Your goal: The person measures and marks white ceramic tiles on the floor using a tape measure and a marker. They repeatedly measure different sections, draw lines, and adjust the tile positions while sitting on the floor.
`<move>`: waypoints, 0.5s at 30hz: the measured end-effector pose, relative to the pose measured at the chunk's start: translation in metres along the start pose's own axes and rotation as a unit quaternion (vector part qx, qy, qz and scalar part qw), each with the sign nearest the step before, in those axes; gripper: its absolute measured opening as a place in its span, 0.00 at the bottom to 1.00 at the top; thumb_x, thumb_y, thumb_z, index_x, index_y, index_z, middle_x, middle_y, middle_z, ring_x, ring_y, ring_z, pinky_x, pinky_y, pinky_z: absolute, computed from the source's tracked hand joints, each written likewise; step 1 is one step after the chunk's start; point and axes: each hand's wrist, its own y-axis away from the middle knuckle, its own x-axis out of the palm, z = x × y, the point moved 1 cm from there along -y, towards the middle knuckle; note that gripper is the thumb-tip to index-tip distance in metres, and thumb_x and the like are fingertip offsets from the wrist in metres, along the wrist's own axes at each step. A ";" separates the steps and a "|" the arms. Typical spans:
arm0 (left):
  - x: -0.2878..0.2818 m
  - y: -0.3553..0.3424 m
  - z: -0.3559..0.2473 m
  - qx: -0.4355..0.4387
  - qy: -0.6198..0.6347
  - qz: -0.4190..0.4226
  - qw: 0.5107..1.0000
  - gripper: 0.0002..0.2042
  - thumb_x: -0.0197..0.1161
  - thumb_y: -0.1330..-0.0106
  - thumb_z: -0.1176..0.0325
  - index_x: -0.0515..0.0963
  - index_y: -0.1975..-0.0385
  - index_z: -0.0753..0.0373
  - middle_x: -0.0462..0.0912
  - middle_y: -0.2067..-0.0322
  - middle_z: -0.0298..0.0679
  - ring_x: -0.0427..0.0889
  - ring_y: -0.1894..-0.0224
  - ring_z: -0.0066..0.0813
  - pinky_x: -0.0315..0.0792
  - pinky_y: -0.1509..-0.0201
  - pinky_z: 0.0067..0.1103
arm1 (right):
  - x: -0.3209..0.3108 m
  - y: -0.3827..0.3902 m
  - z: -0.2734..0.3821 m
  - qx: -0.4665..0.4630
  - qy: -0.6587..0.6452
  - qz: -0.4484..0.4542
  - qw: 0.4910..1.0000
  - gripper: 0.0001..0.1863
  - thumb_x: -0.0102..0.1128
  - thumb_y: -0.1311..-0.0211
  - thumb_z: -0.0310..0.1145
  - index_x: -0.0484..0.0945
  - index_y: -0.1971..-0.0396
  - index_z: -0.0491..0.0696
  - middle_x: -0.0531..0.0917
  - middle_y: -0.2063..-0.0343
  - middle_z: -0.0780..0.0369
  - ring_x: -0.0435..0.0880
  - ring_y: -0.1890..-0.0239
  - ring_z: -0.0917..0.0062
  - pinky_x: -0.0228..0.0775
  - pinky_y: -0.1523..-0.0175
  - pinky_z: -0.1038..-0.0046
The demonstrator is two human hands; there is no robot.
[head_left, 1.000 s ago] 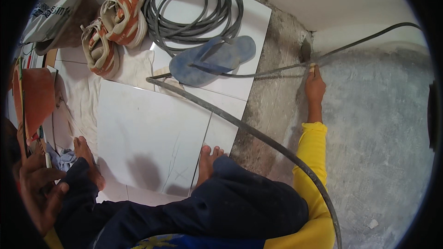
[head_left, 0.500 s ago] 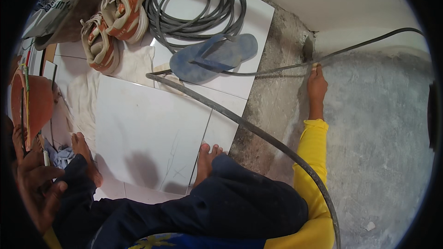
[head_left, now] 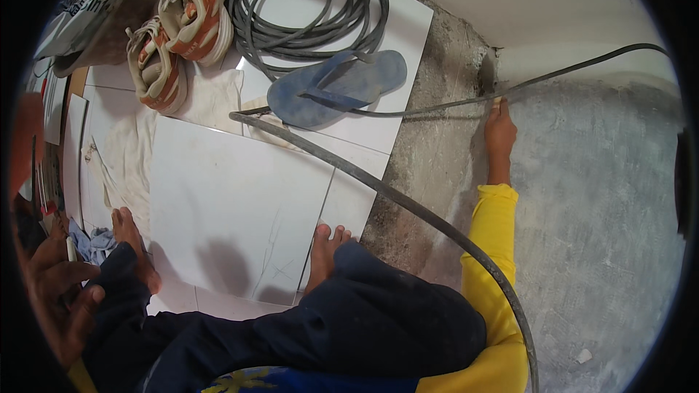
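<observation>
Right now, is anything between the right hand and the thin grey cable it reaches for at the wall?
Nothing visible. The right hand is already at the thin grey cable, fingertips against it beside the dark gap at the wall's base. The blue sandal lies over the cable farther left.

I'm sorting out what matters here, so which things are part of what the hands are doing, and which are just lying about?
In use:
right hand, fingertips on the thin cable at the wall
left hand, holding a small white stick
grey hose, running past the right arm

Lying about:
flip-flop
sneakers
coiled hose
loose tile
white cloth
</observation>
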 end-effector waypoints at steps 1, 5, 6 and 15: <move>0.001 0.003 0.002 -0.018 0.035 0.001 0.999 0.13 0.70 0.31 0.70 0.78 0.50 0.65 0.71 0.41 0.48 0.81 0.47 0.39 0.77 0.46 0.28 | 0.003 -0.005 -0.009 0.010 0.015 -0.013 1.000 0.25 0.50 0.20 0.43 0.77 0.32 0.47 0.88 0.57 0.40 0.87 0.54 0.40 0.79 0.49 0.47; 0.001 0.009 0.006 -0.052 0.080 0.015 0.995 0.14 0.71 0.31 0.69 0.79 0.50 0.66 0.71 0.37 0.51 0.81 0.45 0.40 0.77 0.45 0.28 | 0.002 -0.001 0.008 -0.003 -0.027 -0.013 1.000 0.26 0.49 0.19 0.45 0.76 0.31 0.48 0.88 0.55 0.41 0.87 0.53 0.40 0.79 0.47 0.47; 0.000 0.009 0.007 -0.047 0.077 0.021 0.996 0.15 0.71 0.31 0.68 0.78 0.50 0.66 0.71 0.36 0.52 0.81 0.45 0.40 0.77 0.45 0.28 | 0.002 -0.003 0.007 -0.003 -0.024 -0.011 1.000 0.26 0.49 0.19 0.45 0.75 0.30 0.48 0.88 0.54 0.41 0.87 0.52 0.40 0.78 0.46 0.47; 0.004 0.003 0.002 -0.075 0.142 0.010 0.987 0.16 0.72 0.31 0.67 0.78 0.49 0.66 0.71 0.38 0.50 0.81 0.49 0.35 0.77 0.51 0.26 | -0.016 0.049 0.004 0.094 -0.078 0.009 0.992 0.29 0.47 0.19 0.48 0.71 0.26 0.52 0.85 0.43 0.44 0.84 0.43 0.43 0.76 0.39 0.53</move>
